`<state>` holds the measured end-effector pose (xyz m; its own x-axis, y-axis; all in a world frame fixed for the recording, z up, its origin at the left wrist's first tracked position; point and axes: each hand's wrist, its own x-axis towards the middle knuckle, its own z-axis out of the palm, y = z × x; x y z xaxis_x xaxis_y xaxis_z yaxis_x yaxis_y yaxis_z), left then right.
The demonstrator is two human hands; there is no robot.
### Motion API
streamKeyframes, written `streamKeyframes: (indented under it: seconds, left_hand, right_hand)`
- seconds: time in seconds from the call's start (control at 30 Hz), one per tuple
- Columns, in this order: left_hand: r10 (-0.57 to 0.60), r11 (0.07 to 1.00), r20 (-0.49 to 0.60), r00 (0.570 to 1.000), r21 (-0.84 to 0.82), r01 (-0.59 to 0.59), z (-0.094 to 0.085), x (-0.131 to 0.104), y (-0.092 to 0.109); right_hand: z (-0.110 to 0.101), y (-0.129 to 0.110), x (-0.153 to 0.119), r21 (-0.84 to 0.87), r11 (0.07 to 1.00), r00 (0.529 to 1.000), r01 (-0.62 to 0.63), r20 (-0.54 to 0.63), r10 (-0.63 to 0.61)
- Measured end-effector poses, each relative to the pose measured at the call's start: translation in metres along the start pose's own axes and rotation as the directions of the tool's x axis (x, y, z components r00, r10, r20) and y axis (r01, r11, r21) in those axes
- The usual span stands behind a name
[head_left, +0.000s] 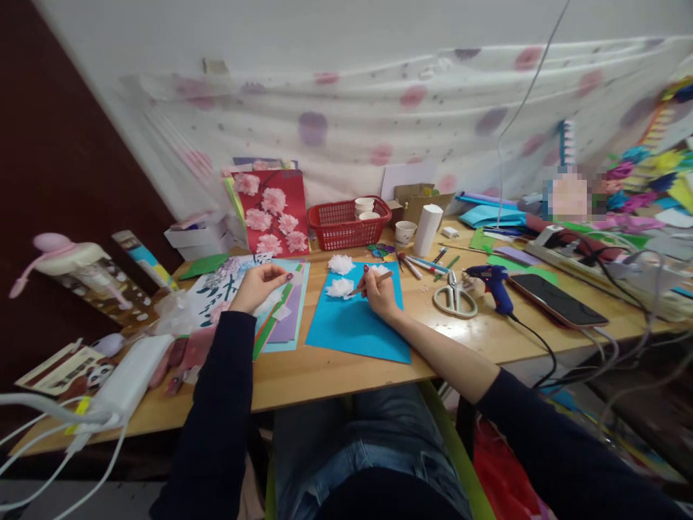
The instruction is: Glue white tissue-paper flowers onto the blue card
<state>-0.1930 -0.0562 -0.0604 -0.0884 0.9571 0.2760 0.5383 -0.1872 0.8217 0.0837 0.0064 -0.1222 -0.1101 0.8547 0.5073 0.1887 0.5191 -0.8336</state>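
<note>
My right hand (380, 295) grips a slim brown pen-like stick (357, 290), its lower end at the edge of a white tissue flower (338, 289). This flower lies on a blue sheet of card (360, 332). Another white flower (341, 263) sits just above it, and a third is partly hidden behind my right fingers. My left hand (257, 287) hovers over coloured papers (284, 325) left of the card. Its thumb and forefinger are pinched together; anything between them is too small to make out.
Scissors (455, 300), a blue glue gun (495, 289) and a phone (557, 300) lie to the right. Behind the card stand a red basket (341, 235), a paper cup (405, 232) and a white roll (428, 231). A red flower picture (273, 217) leans at the back; a power strip (127, 375) lies left.
</note>
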Motion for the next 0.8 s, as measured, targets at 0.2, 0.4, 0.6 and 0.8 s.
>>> streamKeyframes:
  seconds: [0.2, 0.4, 0.6, 0.8]
  left_hand:
    - [0.031, 0.993, 0.134, 0.99, -0.119, -0.015, 0.035, -0.001, 0.008]
    - [0.047, 0.995, 0.332, 0.942, -0.097, -0.015, 0.068, 0.0, 0.01]
    - [0.077, 0.996, 0.367, 0.927, 0.02, -0.09, 0.101, 0.009, 0.007]
    - [0.134, 0.97, 0.287, 0.949, 0.156, -0.184, 0.117, 0.02, 0.006]
  right_hand:
    - [0.005, 0.004, -0.002, -0.069, 0.997, 0.99, 0.046, 0.135, -0.036]
    - [0.002, 0.004, 0.001, -0.162, 0.986, 0.998, 0.036, 0.053, -0.028]
    - [0.002, 0.006, 0.004, -0.189, 0.981, 0.999, 0.032, 0.021, -0.029]
    - [0.0, 0.003, 0.0, -0.202, 0.979, 0.999, 0.041, -0.024, -0.046]
